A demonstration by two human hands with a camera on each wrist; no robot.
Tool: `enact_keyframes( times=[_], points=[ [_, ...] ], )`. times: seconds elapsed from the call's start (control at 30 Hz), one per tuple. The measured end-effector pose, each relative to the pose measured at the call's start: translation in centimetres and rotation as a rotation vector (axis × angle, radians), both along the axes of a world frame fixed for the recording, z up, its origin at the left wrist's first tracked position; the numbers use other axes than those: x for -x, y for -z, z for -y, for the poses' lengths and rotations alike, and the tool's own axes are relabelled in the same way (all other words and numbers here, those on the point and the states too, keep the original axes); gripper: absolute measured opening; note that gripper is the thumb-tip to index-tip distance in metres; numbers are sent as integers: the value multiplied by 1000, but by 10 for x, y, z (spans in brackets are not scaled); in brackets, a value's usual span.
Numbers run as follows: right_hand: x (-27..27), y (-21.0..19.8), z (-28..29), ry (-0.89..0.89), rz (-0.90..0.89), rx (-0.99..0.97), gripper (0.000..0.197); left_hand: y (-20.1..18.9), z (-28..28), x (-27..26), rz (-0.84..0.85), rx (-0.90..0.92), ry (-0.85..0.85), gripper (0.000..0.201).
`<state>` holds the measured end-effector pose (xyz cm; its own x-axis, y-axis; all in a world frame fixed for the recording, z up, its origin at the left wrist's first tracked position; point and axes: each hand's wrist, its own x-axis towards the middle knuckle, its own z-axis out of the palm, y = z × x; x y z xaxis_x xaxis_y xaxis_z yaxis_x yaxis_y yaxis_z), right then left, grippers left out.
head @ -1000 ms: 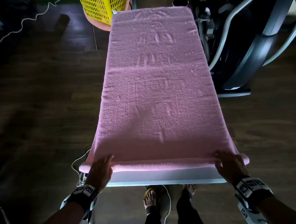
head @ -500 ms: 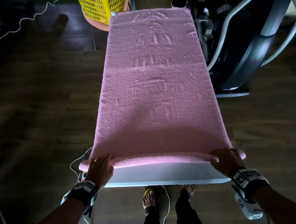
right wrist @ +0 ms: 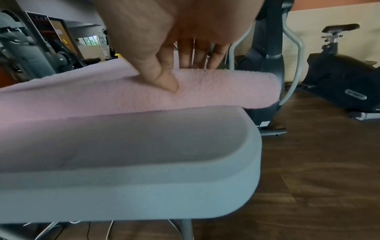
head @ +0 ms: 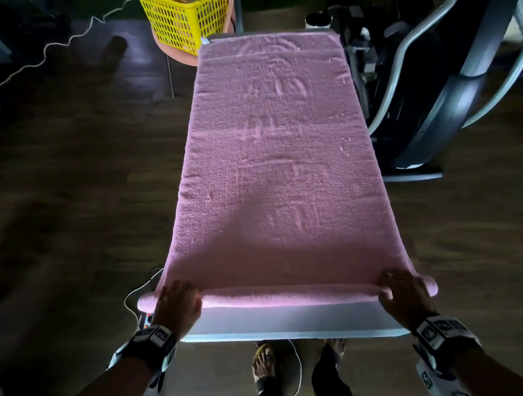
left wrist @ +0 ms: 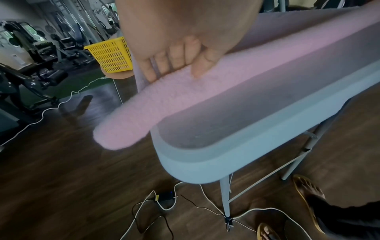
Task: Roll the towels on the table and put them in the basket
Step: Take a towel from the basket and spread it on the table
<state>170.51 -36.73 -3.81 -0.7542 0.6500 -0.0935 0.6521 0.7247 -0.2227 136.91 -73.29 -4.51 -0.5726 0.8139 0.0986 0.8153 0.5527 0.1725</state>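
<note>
A long pink towel (head: 280,172) lies flat along the narrow white table (head: 291,323), its near end wound into a thin roll (head: 289,296) that overhangs both table sides. My left hand (head: 178,302) grips the roll's left end, fingers (left wrist: 174,53) over the top and thumb on the near side. At the right end my right hand (head: 404,290) grips the same way, its thumb (right wrist: 164,79) pressed into the roll (right wrist: 216,91). The yellow basket (head: 184,20) stands on a pink stool past the table's far left corner.
An elliptical trainer (head: 449,97) stands close along the table's right side, an exercise bike (right wrist: 341,81) farther right. White and black cables with a small power box (left wrist: 164,196) lie on the dark wood floor by the table leg. My feet in sandals (head: 266,364) are under the near edge.
The roll has moved a little away from me and grown slightly thicker, both hands going forward with it. More bare white table shows at the near edge.
</note>
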Motion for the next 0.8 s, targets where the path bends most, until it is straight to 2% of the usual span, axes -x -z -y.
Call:
enact_keyframes(
  times=[0.07, 0.13, 0.23, 0.27, 0.37, 0.43, 0.5, 0.53, 0.6, 0.67, 0.73, 0.8],
  points=[
    [1, 10, -3, 19, -42, 24, 29, 9, -2, 2, -35, -48, -36, 36],
    [-3, 23, 0, -61, -69, 23, 34, 13, 0, -7, -76, -88, -22, 38],
    [-13, 21, 11, -56, 49, 167, 54, 12, 10, -26, -6, -35, 21, 46],
    [-12, 17, 13, -49, 100, 162, 59, 12, 12, -26, 9, -24, 13, 44],
    [7, -7, 11, -74, 246, 110, 42, 7, 8, -14, 21, 12, 1, 32],
    [19, -11, 1, -74, 262, 72, 36, 5, 1, -3, -1, 34, 16, 32],
    [28, -16, -4, -75, 215, 79, 36, 0, -4, 2, 17, 29, 5, 36],
    [28, -15, -5, -32, 123, 77, 37, 0, -4, 3, 40, 15, -6, 37],
    [15, -4, -5, 14, 23, 100, 30, 2, 3, 1, 61, -14, 8, 30],
    [3, 7, 2, -5, 66, 175, 33, 7, 12, -4, 117, 2, 20, 40],
    [-1, 5, 11, -8, 94, 202, 34, 3, 13, -6, 128, 44, 22, 24],
    [1, -1, 16, -9, 115, 135, 32, -7, 5, -4, 139, 124, 22, 11]
  ],
)
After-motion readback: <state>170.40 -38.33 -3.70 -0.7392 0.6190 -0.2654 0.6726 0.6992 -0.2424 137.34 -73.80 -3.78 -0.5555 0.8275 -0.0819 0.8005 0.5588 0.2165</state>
